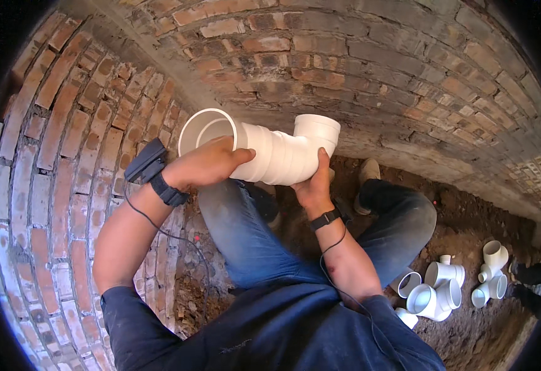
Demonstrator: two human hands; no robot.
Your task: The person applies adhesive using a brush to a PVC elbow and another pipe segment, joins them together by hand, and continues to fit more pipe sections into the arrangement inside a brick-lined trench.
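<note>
Both my hands hold a white plastic pipe assembly (278, 153) up in front of my knees. Its wide open mouth faces left, and an elbow at the right end turns upward. My left hand (211, 162) wraps around the pipe by the open mouth, thumb on the outer wall and fingers partly hidden behind it. Under the elbow my right hand (315, 185) supports the bend, its thumb pressed up along the side. A dark device is strapped to my left wrist, and a dark band circles my right wrist.
Brick walls rise on the left (60, 179) and ahead (357, 62), meeting in a corner. On the dirt floor at right lie several white pipe fittings (428, 300), with another group of fittings (493, 272) beyond. Someone's dark-clothed legs (536, 275) show at the far right edge.
</note>
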